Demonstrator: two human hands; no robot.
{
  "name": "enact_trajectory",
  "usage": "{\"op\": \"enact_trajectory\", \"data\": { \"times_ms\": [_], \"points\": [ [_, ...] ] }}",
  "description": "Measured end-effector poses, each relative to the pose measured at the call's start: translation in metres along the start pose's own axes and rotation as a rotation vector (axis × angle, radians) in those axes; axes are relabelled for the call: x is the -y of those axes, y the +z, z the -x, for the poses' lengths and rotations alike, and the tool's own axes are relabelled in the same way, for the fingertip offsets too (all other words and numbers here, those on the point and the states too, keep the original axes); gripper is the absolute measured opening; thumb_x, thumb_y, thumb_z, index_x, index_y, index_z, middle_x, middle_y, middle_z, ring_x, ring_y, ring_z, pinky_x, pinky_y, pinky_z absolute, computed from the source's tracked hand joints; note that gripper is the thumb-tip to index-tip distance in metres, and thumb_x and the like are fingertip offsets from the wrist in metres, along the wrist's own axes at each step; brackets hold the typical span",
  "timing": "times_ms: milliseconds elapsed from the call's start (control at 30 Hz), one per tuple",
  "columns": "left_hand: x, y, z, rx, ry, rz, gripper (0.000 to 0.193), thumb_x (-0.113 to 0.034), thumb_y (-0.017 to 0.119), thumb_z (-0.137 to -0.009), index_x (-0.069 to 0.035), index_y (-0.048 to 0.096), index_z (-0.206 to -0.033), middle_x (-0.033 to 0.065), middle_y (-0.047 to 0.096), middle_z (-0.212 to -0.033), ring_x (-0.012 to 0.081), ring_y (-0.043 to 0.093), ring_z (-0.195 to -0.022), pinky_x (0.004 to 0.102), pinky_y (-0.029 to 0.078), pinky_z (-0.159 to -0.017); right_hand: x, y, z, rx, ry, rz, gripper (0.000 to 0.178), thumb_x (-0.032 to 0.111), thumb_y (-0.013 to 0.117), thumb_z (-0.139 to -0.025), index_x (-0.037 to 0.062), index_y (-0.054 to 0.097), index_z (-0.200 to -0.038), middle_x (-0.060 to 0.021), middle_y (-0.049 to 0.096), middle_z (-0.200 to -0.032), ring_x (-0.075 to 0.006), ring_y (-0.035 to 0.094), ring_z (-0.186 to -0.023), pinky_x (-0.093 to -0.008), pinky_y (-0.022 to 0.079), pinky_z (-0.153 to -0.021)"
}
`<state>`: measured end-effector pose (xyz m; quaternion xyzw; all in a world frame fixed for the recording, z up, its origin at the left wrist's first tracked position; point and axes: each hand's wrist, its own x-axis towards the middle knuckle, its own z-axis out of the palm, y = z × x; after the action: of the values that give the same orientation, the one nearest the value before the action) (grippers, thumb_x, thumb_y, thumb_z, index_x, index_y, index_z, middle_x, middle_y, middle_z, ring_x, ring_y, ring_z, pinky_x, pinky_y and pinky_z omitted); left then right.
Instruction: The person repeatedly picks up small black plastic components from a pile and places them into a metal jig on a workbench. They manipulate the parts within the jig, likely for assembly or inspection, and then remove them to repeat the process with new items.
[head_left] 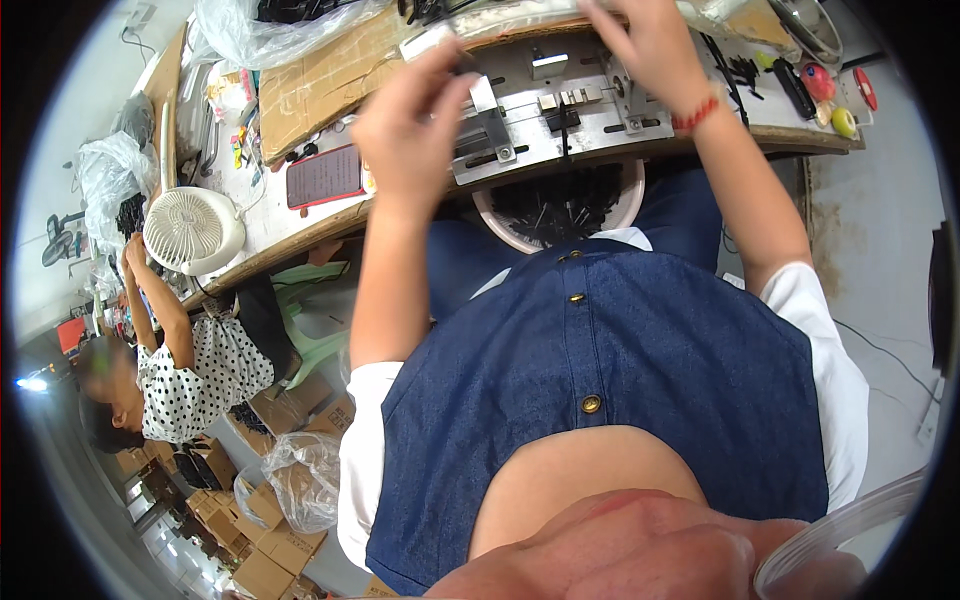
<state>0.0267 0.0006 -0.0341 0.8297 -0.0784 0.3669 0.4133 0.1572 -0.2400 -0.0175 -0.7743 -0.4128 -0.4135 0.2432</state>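
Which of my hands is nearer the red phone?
Left. Your left hand is just right of the phone; your right hand is farther right, by the metal fixture.

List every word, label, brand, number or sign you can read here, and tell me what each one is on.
Red-edged rectangular phone: rows of tiny text on its screen, too small to read.
Brown cardboard boxes at lower left: dark printing, too small and blurred to read.
Silver metal fixture at top centre: no lettering that I can make out.
So there is nothing I can quote for you.
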Motion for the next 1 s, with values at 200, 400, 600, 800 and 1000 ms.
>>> {"op": "enact_trajectory", "data": {
  "times_ms": [200,400,600,800,1000],
  "points": [
    [-0.025,0.051,0.064,0.254,-0.034,0.074,0.024,-0.009,0.086,-0.080,-0.011,0.081,-0.103,0.0055,0.068,-0.102,0.0120,0.069,-0.069,0.0290,0.058,-0.063,-0.045,0.025,-0.039,0.394,0.248,-0.001,0.016,0.016,0.073,-0.084,0.0024,0.071,-0.093,-0.0174,0.070,-0.088,-0.0387,0.067,-0.091,-0.0472,0.053,-0.081],
    [-0.010,0.077,0.076,0.230,0.024,-0.044,0.023,-0.014,0.084,-0.083,-0.011,0.079,-0.105,0.0054,0.072,-0.116,0.0155,0.072,-0.071,0.0291,0.060,-0.066,-0.043,0.019,-0.037,0.344,0.298,-0.050,0.018,0.017,0.071,-0.086,0.0018,0.071,-0.096,-0.0190,0.071,-0.089,-0.0369,0.068,-0.088,-0.0462,0.053,-0.079],
    [-0.014,0.076,0.077,0.242,0.023,-0.064,0.027,-0.013,0.082,-0.085,-0.011,0.077,-0.111,0.0068,0.074,-0.122,0.0184,0.075,-0.076,0.0293,0.060,-0.068,-0.003,-0.030,-0.032,0.172,0.489,-0.306,0.017,0.010,0.071,-0.091,0.0007,0.067,-0.104,-0.0145,0.068,-0.086,-0.0238,0.067,-0.078,-0.0324,0.051,-0.071],
    [-0.025,0.059,0.055,0.312,-0.037,-0.028,0.029,-0.022,0.079,-0.089,-0.013,0.075,-0.116,0.0079,0.072,-0.119,0.0254,0.074,-0.082,0.0357,0.061,-0.072,0.048,-0.061,0.023,0.212,0.460,-0.525,0.020,0.011,0.073,-0.090,0.0036,0.069,-0.108,-0.0121,0.067,-0.106,-0.0288,0.064,-0.101,-0.0388,0.050,-0.088],
    [-0.021,0.042,-0.051,0.075,0.082,-0.388,0.015,-0.019,0.076,-0.088,-0.007,0.075,-0.097,0.0137,0.070,-0.097,0.0308,0.066,-0.086,0.0398,0.053,-0.076,0.076,-0.046,0.071,0.416,0.139,-0.322,0.022,0.007,0.071,-0.089,0.0040,0.066,-0.110,-0.0086,0.064,-0.123,-0.0311,0.058,-0.111,-0.0400,0.050,-0.096]
  ]
}}
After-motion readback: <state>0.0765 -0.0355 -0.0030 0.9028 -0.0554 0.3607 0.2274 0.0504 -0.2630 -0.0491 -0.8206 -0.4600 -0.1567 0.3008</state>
